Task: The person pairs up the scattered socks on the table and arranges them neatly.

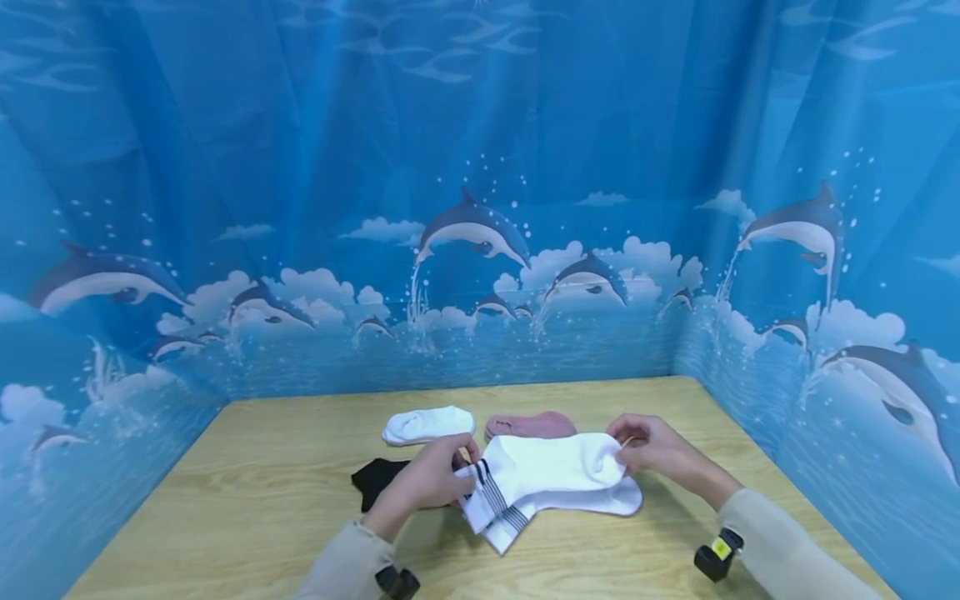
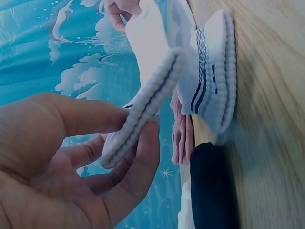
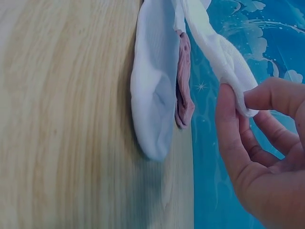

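A white sock (image 1: 555,461) with dark stripes near its cuff is held stretched between both hands, raised off the table. My left hand (image 1: 431,477) pinches the ribbed cuff between thumb and fingers, as the left wrist view shows close up. At the toe end, my right hand (image 1: 660,450) pinches the fabric between thumb and forefinger. Under the raised sock lies a second white striped sock (image 1: 592,498) flat on the table, its cuff (image 2: 221,71) toward the left. The two socks are apart at the toe in the right wrist view.
Behind the striped socks lie a pink sock bundle (image 1: 530,425) and a white low-cut sock bundle (image 1: 429,424). A black sock (image 1: 377,479) lies by the left hand, partly hidden by it. The wooden table (image 1: 247,492) meets a blue dolphin-print curtain (image 1: 360,350) at its back and sides.
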### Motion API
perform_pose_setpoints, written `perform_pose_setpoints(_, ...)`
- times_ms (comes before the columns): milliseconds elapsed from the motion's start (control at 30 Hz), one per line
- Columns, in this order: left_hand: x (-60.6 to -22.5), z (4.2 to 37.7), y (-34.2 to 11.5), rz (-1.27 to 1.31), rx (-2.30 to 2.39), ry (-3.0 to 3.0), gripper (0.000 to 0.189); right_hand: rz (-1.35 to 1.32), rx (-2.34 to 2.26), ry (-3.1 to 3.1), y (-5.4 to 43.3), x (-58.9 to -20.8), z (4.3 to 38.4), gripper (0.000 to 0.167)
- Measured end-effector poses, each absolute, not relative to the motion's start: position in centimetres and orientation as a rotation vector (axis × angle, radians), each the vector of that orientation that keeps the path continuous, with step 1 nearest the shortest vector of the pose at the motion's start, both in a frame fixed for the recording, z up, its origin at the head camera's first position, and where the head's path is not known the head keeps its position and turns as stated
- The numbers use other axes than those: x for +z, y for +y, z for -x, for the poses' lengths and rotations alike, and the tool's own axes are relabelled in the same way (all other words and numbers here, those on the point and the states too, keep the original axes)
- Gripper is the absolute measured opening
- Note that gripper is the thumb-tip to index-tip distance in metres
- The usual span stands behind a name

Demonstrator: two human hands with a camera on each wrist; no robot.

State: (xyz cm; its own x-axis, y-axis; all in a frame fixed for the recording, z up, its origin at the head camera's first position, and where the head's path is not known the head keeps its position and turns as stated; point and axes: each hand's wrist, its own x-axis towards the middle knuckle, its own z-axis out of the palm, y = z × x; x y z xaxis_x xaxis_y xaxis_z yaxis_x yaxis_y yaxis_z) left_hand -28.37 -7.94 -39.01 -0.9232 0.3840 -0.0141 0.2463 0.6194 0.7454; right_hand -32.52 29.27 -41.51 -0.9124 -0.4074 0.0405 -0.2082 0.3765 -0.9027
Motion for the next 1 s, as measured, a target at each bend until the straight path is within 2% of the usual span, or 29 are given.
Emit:
perform_pose_setpoints(533, -39.9, 28.4, -7.0, -0.571, 1.195, 2.664, 0.023, 0.498, -1.539, 2.467, 30.2, -41.8, 32.1, 0.039)
perform_pose_setpoints(1000, -40.5, 28.4, -6.2, -0.477, 1.201, 2.634, 0.024, 0.457, -1.509, 2.489, 30.6, -42.1, 31.9, 0.039)
